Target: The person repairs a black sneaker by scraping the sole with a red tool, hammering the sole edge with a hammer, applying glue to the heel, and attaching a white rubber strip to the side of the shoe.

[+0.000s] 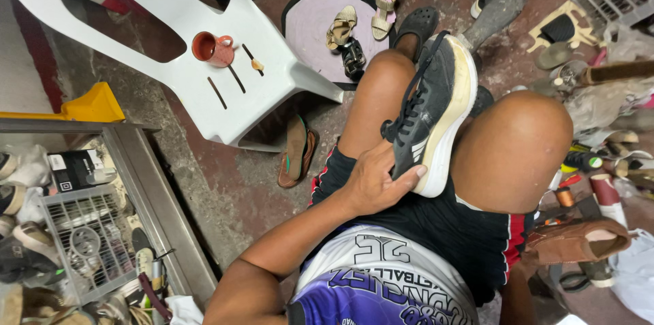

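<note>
I am seated, looking down at my bare knees and dark shorts. A black lace-up sneaker [429,107] with a thick off-white sole rests between my thighs, toe pointing away from me. My left hand [373,185] grips its heel end, thumb against the sole and fingers around the back. My left forearm comes in from the lower left. My right hand is out of sight; only part of that arm shows at the lower right edge.
A white plastic chair [272,66] to my left carries a reddish mug [211,48]. Sandals lie on a round mat [306,22] ahead. A brown shoe [579,240], thread spools and clutter lie at right; a glass-topped cabinet [146,182] stands at left.
</note>
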